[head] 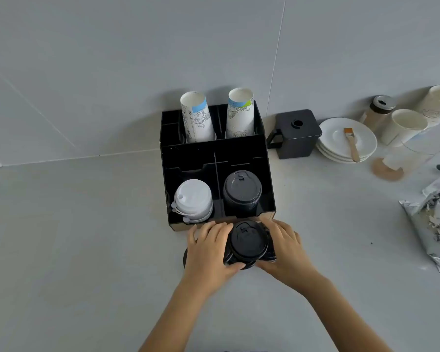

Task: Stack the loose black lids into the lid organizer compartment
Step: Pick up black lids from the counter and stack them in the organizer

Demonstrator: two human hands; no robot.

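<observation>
Grey counter (74, 250), both hands (208, 252) around black lids (248, 243) at organizer (269, 189) edge

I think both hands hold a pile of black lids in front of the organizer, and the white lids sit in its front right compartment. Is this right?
Not quite. The head view shows the white lids in the front left compartment of the organizer; the front right one holds black lids. The left hand and right hand do hold the loose black lids.
</observation>
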